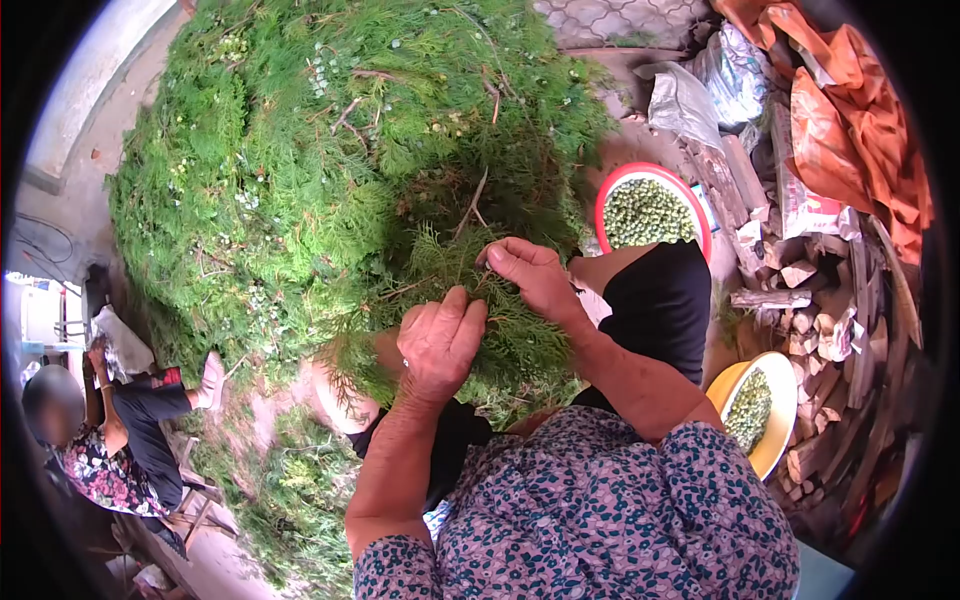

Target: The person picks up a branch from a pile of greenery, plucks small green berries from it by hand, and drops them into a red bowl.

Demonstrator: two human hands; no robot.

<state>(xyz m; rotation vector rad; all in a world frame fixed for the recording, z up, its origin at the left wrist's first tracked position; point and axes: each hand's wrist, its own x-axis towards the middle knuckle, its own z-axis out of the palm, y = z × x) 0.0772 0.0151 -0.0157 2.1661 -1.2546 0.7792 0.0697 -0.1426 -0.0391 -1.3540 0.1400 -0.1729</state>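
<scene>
A leafy green conifer branch point(435, 265) lies across my lap, between my two hands. My left hand point(440, 340) is closed on the branch's lower side, fingers curled down into the foliage. To its right, my right hand point(535, 278) pinches among the twigs with thumb and forefinger; whatever small piece sits at the fingertips is too hidden to make out. Just beyond the hands rises a big heap of cut conifer branches point(270, 170), dotted with pale green cones.
A red-rimmed basin point(705, 225) of small green cones stands beside my knee. Nearer, a yellow bowl point(784, 420) holds more cones. Split firewood point(815, 330), plastic sacks point(690, 105) and an orange tarp point(850, 120) line the right. Another person point(125, 430) sits at the left.
</scene>
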